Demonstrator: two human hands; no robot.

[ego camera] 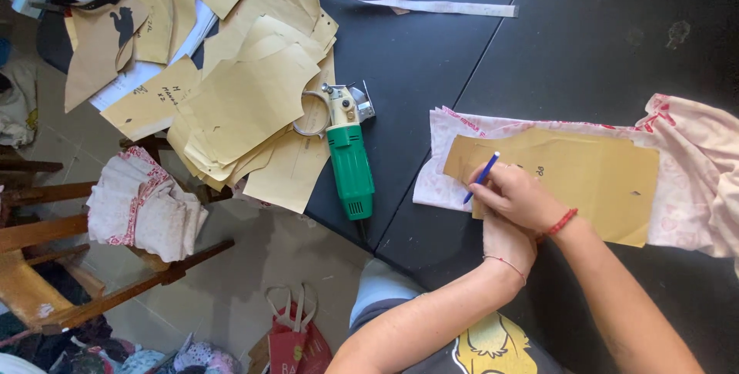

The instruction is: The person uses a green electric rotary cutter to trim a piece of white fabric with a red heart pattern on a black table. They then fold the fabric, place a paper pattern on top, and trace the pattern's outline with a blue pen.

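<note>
A tan paper pattern piece [585, 178] lies flat on a strip of pale pink printed fabric [689, 155] on the black table [431, 58]. My right hand [517, 195], with a red bracelet at the wrist, holds a blue pen [481, 177] whose tip touches the pattern's left edge. My left hand [504, 242], wearing a thin bracelet, sits just below and partly under the right hand, resting at the pattern's lower left edge. Its fingers are hidden.
A green electric rotary cutter [350, 160] lies on the table's left part beside a loose stack of tan paper patterns [246, 97]. A pink measuring tape [419, 3] lies at the top. Off the table stand a wooden chair with bundled fabric [146, 206] and a red bag [296, 337].
</note>
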